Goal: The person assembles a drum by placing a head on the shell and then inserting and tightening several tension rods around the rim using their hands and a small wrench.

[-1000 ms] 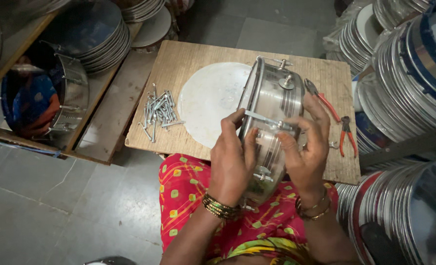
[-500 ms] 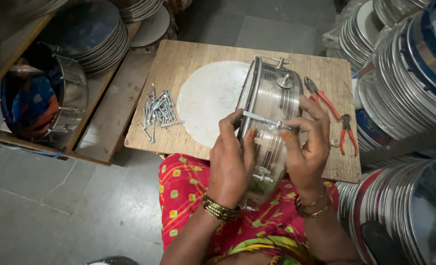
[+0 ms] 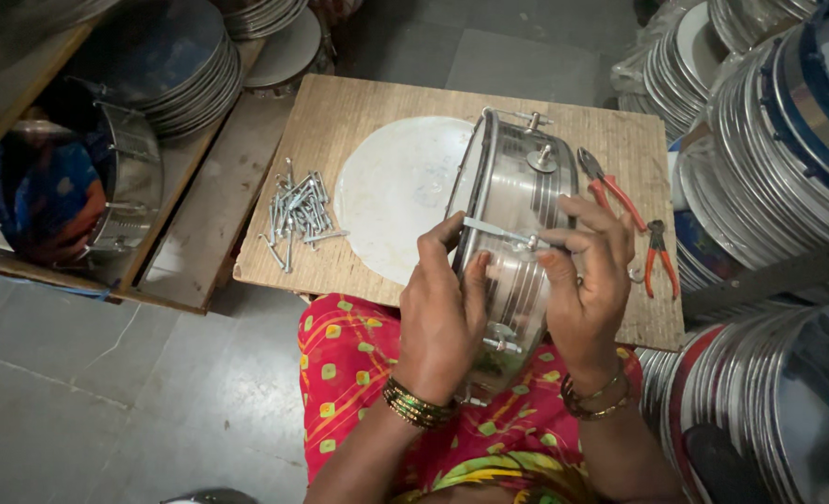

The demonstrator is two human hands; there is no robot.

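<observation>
Two hands are busy here: the drum shell (image 3: pixel 517 224) is steadied by the left hand (image 3: pixel 442 317) while a tension rod (image 3: pixel 498 231) is pinched in the right hand (image 3: pixel 590 280), probably mid-fitting, so careful lining up is likely needed next.

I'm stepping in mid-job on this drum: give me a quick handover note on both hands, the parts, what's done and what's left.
Left hand: grips the metal drum shell, standing on edge on the wooden board.
Right hand: with the left, pinches a thin metal rod across the shell.
Loose rods lie piled at left, white drumhead flat behind the shell, pliers at right.
Done: some lugs fitted.
Left: apparently seating this rod, then the pile.
</observation>
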